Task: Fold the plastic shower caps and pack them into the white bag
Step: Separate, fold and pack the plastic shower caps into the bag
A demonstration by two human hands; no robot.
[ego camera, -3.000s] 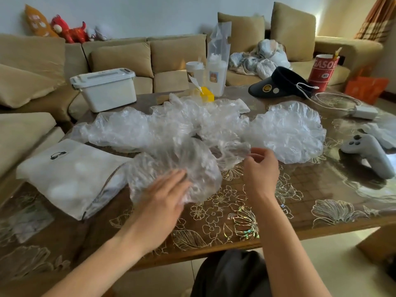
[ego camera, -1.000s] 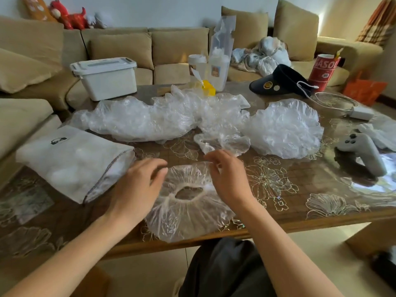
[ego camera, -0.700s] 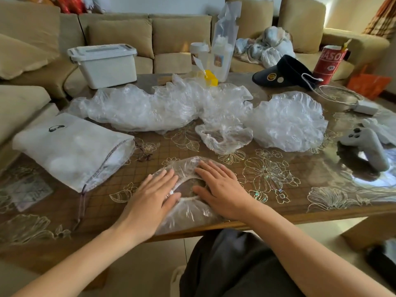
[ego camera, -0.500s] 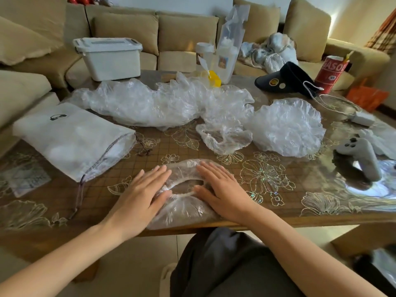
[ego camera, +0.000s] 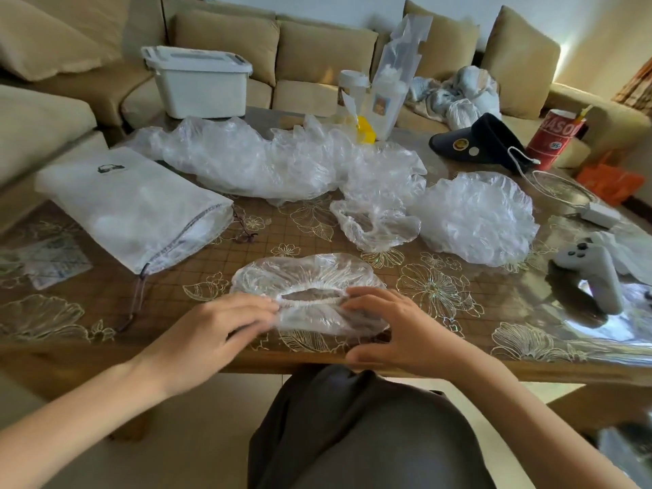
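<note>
A clear plastic shower cap (ego camera: 303, 277) lies flattened near the table's front edge, its elastic opening facing up. My left hand (ego camera: 208, 333) pinches the cap's left end at the elastic and is blurred. At the right end, my right hand (ego camera: 391, 330) grips the elastic rim. The white drawstring bag (ego camera: 130, 206) lies at the left, mouth toward the middle, bulging with contents. More clear caps lie beyond: a long heap (ego camera: 268, 160), a small crumpled one (ego camera: 377, 224) and a round puffy one (ego camera: 476, 213).
On the glass-topped table (ego camera: 458, 312) sit a grey game controller (ego camera: 592, 273) at right, a black visor (ego camera: 483, 142), a red cup (ego camera: 557, 135), a white lidded box (ego camera: 197, 82), bottles and a yellow item (ego camera: 365, 132). Beige sofas surround the table.
Both hands have slid apart from pressing flat on the cap's middle to its two ends, and the cap now lies stretched wide with a slit-like opening. The view has tilted down slightly.
</note>
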